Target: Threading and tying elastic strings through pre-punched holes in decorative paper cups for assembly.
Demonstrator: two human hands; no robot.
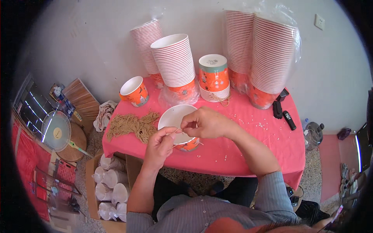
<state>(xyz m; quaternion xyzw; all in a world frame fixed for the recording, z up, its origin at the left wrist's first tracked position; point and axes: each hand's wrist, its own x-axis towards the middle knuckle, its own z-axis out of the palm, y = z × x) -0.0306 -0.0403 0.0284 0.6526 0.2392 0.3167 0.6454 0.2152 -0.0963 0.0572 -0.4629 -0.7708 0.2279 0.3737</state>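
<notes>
Both my hands are raised over an orange paper tub (188, 146) with a white inside, which stands upright near the table's front. My left hand (160, 144) pinches a thin tan string between thumb and forefinger. Close by on the right, my right hand (206, 122) pinches the same string, its fingertips nearly meeting the left ones. A short end of string shows by the tub's right side. A heap of tan strings (132, 126) lies on the table left of the tub. My fingers partly cover the tub's rim.
The pink-covered table (217, 159) carries tall stacks of tubs (174, 62), more stacks in clear plastic (272, 58), an upside-down tub stack (213, 77) and a single tub (134, 91). Small white beads (261, 125) are scattered at right. A carton (93, 194) stands on the floor.
</notes>
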